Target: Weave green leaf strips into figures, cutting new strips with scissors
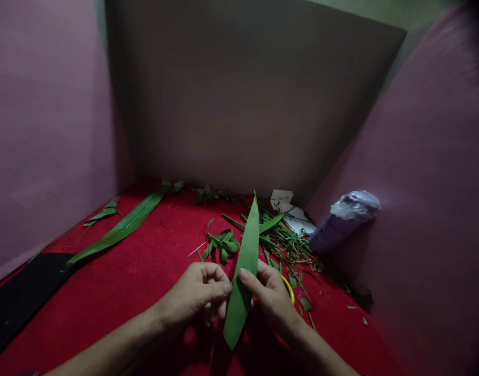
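Observation:
A long green leaf (pixel 245 250) stands near upright in front of me, its pointed tip up and its lower end cut at a slant. My right hand (pixel 273 297) grips it from the right, thumb pressed flat on its face and fingers behind. At the leaf's left edge, the thumb and fingers of my left hand (pixel 198 292) are closed in a pinch; part of the fingertips is hidden. A yellow ring-shaped handle (pixel 289 290) shows partly behind my right hand. Just beyond the hands lies a small folded-leaf piece (pixel 223 244) with several loops.
Cut leaf strips (pixel 290 240) are heaped at the right on the red cloth (pixel 157 250). White papers (pixel 298 219) and a purple container with plastic film (pixel 341 222) stand behind. A long leaf (pixel 122 230) and black flat object (pixel 24 292) lie left. Panels enclose three sides.

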